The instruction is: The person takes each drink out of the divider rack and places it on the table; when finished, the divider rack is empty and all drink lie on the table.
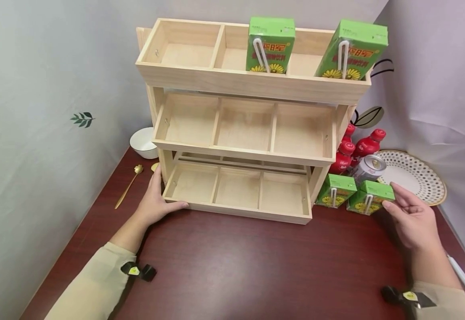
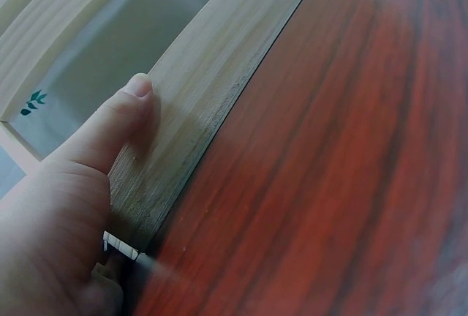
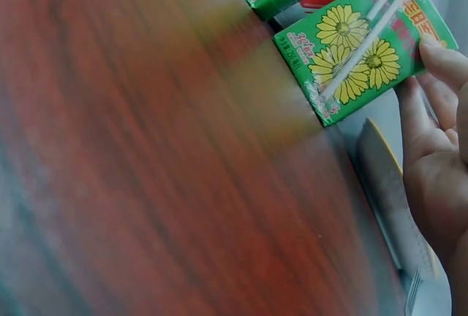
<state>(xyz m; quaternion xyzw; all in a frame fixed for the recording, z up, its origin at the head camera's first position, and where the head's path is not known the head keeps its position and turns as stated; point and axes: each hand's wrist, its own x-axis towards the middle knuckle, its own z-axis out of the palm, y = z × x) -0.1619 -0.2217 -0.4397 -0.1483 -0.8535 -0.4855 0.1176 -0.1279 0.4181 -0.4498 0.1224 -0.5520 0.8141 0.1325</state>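
Note:
My left hand (image 1: 154,204) rests against the lower left corner of a three-tier wooden rack (image 1: 236,153). Its thumb lies along the bottom tray's front board (image 2: 190,89); the other fingers extend up the side, hidden in the left wrist view. At the rack's right foot, my right hand (image 1: 416,220) pinches the right side of a green juice box (image 1: 370,198), thumb on its front. That box stands upright on the table, its straw and yellow flowers facing forward. A second juice box (image 1: 336,191) stands just left of it. Two more juice boxes, a middle one (image 1: 271,46) and a right one (image 1: 352,51), stand in the top tray.
Behind the lower boxes are a silver can (image 1: 370,168), several red bottles (image 1: 368,144) and a dotted plate (image 1: 410,175). Left of the rack are a white bowl (image 1: 144,143) and a gold spoon (image 1: 128,186). A white-handled utensil (image 1: 462,275) lies at the table's right edge.

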